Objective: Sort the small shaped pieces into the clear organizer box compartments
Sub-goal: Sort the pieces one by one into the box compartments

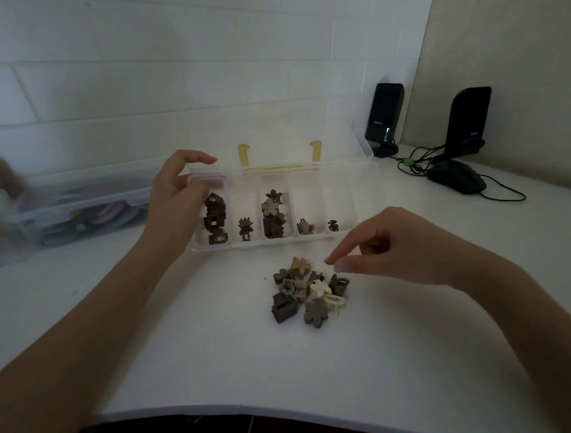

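Clear organizer box [367, 170] sits open on the white table [218, 350], lid [307, 150] tipped back against the wall, yellow latches up. Compartments left to right: first holds a stack of dark brown square pieces [215, 219]; second has one dark flower-like piece [245, 228]; third is the fullest, brown and beige flower pieces [272, 213] piled up; fourth has one tan piece [306, 227]; fifth has one small dark piece [333, 226]. My left hand [175, 195] is at the box's left end over the first compartment, fingers curled, index arched above the rim; cannot tell if it grips anything. My right hand [387, 244] hovers just over the unsorted pile [308, 290] in front of the box, thumb and index nearly pinched, nothing between them, other fingers curled. Far left: blurred clear bin [81, 209] with colourful contents. Far right: two black speakers [384, 113] and a mouse [457, 176].
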A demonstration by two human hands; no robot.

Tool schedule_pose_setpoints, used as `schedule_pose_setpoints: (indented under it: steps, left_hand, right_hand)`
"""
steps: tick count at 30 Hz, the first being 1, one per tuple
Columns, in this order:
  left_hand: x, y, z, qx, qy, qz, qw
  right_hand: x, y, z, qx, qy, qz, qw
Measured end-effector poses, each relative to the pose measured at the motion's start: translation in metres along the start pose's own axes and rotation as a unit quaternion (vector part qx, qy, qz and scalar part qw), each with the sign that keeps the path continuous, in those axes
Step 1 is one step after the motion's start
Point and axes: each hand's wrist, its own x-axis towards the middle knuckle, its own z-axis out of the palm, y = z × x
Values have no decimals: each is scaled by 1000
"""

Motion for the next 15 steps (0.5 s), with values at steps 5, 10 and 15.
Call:
schedule_pose_setpoints:
  steps: [5, 10, 15]
  left_hand:
    - [-1, 2, 1, -4, 2, 0, 1000]
    - [-1, 1, 0, -13, 0, 0, 1000]
    - [-1, 1, 0, -16, 2, 0, 1000]
  right_hand:
    - [-1, 2, 1, 14, -79, 35, 996]
    - [1, 2, 6, 20, -73, 31, 997]
    - [2, 1, 8, 50, -2, -8, 999]
